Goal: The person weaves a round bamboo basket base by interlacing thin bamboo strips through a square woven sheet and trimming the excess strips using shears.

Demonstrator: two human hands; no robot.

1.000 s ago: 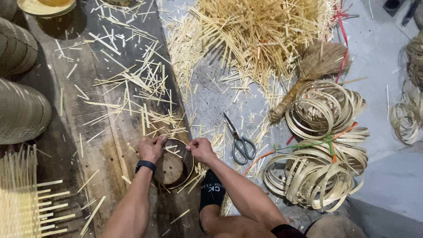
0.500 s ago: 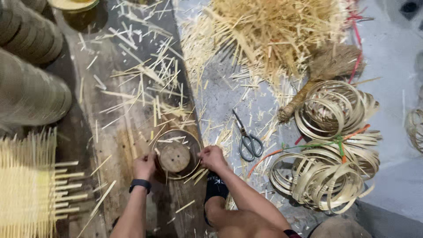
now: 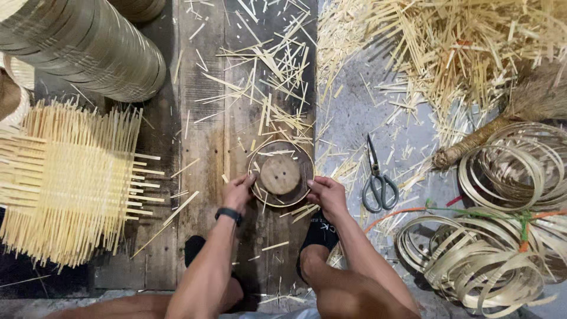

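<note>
Since the earlier frames the view has dropped lower and closer, so both hands now sit at the near edge of the round hoop (image 3: 255,177) rather than over it, and the woven bamboo mat (image 3: 71,183) has come fully into sight on the left.

Head view: the left hand (image 3: 237,192), a dark band on its wrist, grips the hoop's near-left rim with fingers curled around it. The right hand (image 3: 326,194) clasps the near-right rim the same way. That hoop lies flat on the dark wooden board (image 3: 201,118), ringed around a round wooden disc (image 3: 280,173) with two small holes (a form of some kind, though I cannot tell how it is fixed). Bamboo slivers (image 3: 277,65) lie scattered over the board beyond the hoop. Just right of the right hand, scissors (image 3: 378,180) rest on the grey floor. Farther right lie coils of bamboo strip (image 3: 484,260) and a broom (image 3: 502,127). At upper left, stacked hoops (image 3: 88,41) lie on their side.
</note>
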